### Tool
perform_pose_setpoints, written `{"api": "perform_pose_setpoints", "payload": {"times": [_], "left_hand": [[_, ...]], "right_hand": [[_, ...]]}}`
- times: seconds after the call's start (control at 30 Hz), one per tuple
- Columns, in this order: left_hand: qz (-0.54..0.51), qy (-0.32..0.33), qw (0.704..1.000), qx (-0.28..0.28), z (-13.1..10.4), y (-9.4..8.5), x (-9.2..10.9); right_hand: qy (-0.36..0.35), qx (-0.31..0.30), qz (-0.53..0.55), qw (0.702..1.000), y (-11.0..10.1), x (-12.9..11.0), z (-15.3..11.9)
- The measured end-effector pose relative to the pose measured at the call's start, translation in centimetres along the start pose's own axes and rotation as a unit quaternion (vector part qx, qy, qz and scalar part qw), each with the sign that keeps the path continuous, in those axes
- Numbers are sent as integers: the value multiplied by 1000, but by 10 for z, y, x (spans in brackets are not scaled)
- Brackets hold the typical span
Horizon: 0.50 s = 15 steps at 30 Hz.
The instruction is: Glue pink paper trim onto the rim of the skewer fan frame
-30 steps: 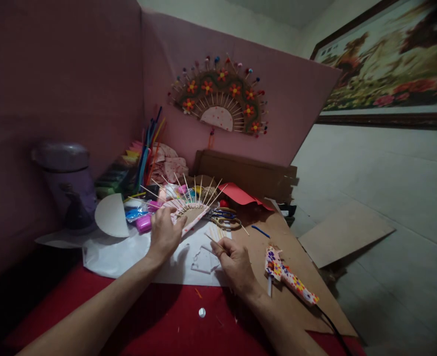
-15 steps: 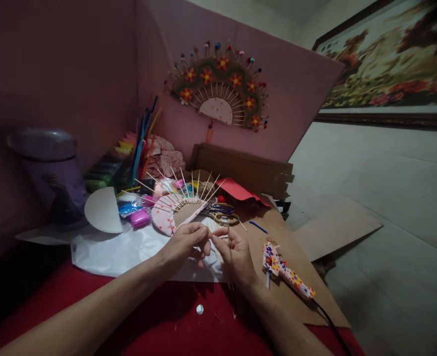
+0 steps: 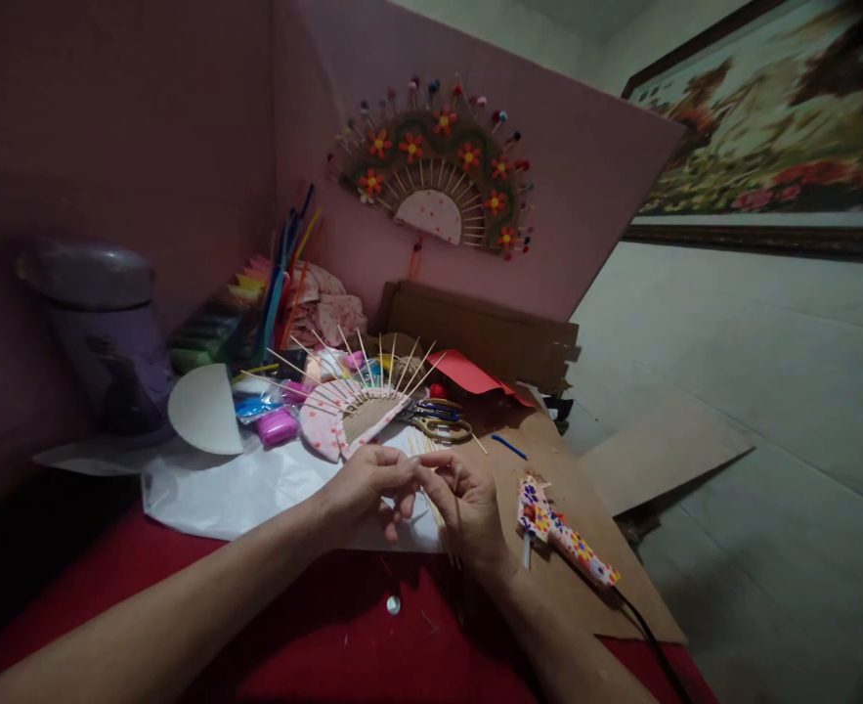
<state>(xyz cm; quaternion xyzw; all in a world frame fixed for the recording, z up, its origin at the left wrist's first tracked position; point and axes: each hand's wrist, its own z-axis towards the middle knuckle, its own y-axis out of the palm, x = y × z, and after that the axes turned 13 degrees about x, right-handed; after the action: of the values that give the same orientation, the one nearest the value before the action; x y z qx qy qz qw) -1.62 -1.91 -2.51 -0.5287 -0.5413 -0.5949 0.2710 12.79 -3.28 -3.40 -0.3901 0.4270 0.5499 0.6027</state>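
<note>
My left hand [image 3: 372, 484] and my right hand [image 3: 471, 504] meet fingertip to fingertip above the table. Both are pinched closed; whatever lies between the fingertips is too small to make out. Thin wooden sticks [image 3: 437, 518] lie under and beside my right hand, partly hidden by it. Just beyond the hands sits a half-round fan piece [image 3: 321, 416] of cardboard and pink spotted cloth, with sticks fanning out from its curved edge. Scissors [image 3: 442, 427] with gold-coloured handles lie right behind my right hand.
A flower-patterned glue gun [image 3: 559, 533] with a cord rests on cardboard at right. White sheeting [image 3: 218, 499] covers part of the red cloth [image 3: 328, 636]. Left are a white half disc [image 3: 203, 411] and a purple container [image 3: 105, 352]. A finished-looking decorated fan [image 3: 438, 137] hangs behind.
My fingertips have drawn closer together and now touch or overlap. The fan piece, sticks and glue gun have stayed where they were; the view has shifted slightly.
</note>
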Motion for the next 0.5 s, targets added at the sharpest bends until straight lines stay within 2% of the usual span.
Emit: {"api": "perform_pose_setpoints", "payload": {"times": [0.13,0.27,0.4,0.47,0.5], "left_hand": [[-40,-13,999,-4,2,2,-4],[-112,-71,990,-41,0,7,-7],[-168,-141,974,-57,0,6,-3],[-179,-117,976,-29,0,2,0],[-165,-82,983,-7,0,1,3]], "right_hand": [[-24,6,-4,1000,2,-3,-1],[-28,-13,36,999,4,-5,-5],[-124,20,-47,991,2,-6,-14],[-143,20,-77,987,1,-7,-15],[-125,9,-72,990,0,-8,-14]]}}
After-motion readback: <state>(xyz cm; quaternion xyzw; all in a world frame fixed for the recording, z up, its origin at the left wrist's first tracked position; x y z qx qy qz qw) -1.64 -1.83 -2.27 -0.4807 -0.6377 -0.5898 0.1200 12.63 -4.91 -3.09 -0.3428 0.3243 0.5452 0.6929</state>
